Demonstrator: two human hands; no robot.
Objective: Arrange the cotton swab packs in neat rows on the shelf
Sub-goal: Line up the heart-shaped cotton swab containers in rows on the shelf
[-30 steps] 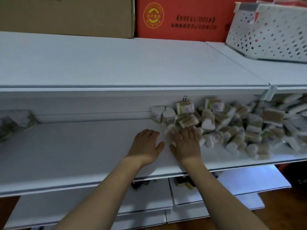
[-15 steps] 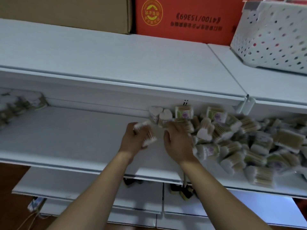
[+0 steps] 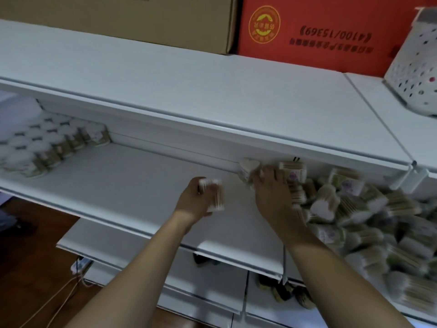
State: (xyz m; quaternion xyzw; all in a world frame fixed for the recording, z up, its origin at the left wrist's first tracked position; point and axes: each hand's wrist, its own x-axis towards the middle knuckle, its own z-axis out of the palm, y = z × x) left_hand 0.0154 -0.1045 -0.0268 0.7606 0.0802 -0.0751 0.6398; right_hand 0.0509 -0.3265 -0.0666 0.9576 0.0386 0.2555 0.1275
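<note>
My left hand (image 3: 192, 202) grips one cotton swab pack (image 3: 214, 194) just above the white middle shelf (image 3: 123, 183). My right hand (image 3: 272, 195) reaches into the left edge of a loose pile of cotton swab packs (image 3: 350, 209), its fingers curled over a heart-shaped pack (image 3: 248, 169) by the shelf's back wall. At the far left of the same shelf, several packs stand in neat rows (image 3: 42, 147). The pile spreads to the right edge of the view and is blurred.
The upper shelf (image 3: 189, 95) overhangs the working shelf. On top stand a brown carton (image 3: 142, 17), a red carton (image 3: 319, 31) and a white perforated basket (image 3: 416, 67). Lower shelves hold a few dark items (image 3: 283, 290). A cable (image 3: 71, 280) lies on the wooden floor.
My left hand went from lying flat on the shelf to holding a pack. My right hand moved deeper, toward the back wall. The view shifted left, showing the arranged rows.
</note>
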